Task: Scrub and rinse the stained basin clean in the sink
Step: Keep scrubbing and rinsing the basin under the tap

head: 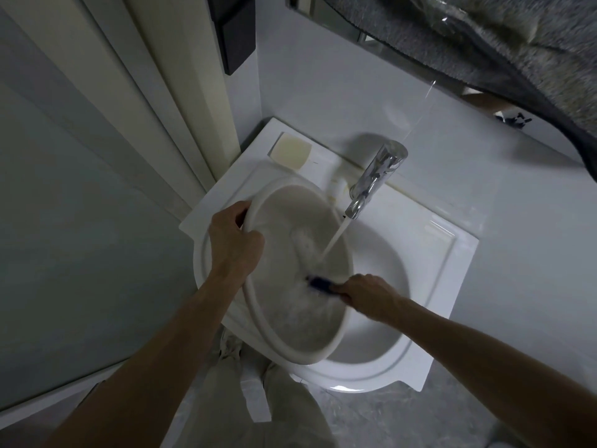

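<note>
A round whitish plastic basin [287, 321] with a greyish, stained inside lies tilted in the white sink [381, 337]. My left hand [234, 242] grips the basin's left rim. A dark blue brush [318, 282], blurred, is pressed against the inside of the basin, and my right hand [368, 294] is closed around its handle. Water runs from the chrome tap [374, 177] in a stream that lands inside the basin just above the brush.
A pale bar of soap [290, 151] lies on the sink's back left corner. A white wall stands behind the sink and a door frame [155, 101] to its left. Dark grey fabric [517, 43] hangs at the top right. Grey floor lies below.
</note>
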A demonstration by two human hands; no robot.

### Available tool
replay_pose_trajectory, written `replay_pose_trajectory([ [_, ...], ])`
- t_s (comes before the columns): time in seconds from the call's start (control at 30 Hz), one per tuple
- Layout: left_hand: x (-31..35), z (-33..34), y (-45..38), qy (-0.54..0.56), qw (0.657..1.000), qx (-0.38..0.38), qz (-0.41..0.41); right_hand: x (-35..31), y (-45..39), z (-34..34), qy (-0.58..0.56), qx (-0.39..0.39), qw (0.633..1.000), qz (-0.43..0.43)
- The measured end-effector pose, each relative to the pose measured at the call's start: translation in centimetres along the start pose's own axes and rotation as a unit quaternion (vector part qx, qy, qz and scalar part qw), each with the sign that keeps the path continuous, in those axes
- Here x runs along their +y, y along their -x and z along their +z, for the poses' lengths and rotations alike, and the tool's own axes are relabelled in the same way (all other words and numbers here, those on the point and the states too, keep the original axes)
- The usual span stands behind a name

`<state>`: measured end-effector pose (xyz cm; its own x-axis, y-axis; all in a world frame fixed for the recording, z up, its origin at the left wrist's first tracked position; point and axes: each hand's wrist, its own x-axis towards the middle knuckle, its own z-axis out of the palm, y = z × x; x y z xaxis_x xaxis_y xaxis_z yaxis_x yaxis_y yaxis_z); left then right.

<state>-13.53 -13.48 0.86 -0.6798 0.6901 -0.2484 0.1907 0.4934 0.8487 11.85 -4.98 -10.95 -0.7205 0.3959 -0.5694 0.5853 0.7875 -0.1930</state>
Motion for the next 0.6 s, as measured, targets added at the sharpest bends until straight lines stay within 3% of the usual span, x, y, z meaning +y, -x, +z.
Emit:
replay_pose_trajectory([
  [0.1,-0.2,-0.1,-0.2,-0.001,1.000,-0.006,-0.008,0.5,-0.2,-0.1,0.057,0.033,0.995,0.072],
  [0.23,0.2,-0.1,-0.1,0.013,1.000,-0.005,-0.007,-0.9,0.9,-0.6,-0.062,-0.065,0.996,-0.023],
  [0.37,0.1,-0.3,-0.1,0.008,1.000,-0.002,-0.009,1.0,-0.7,-0.3,0.063,0.045,0.994,0.075],
  [0.43,0.0,-0.3,-0.2,0.004,1.000,-0.002,-0.007,0.9,-0.7,0.6,0.020,0.014,0.997,0.073],
  [0.5,-0.3,-0.2,-0.4,0.001,1.000,0.000,-0.009,0.4,0.1,1.0,-0.061,-0.027,0.998,0.015],
  [0.6,-0.5,-0.3,-0.7,0.001,1.000,-0.007,-0.018,1.1,-0.3,1.1,-0.079,0.010,0.997,0.011],
])
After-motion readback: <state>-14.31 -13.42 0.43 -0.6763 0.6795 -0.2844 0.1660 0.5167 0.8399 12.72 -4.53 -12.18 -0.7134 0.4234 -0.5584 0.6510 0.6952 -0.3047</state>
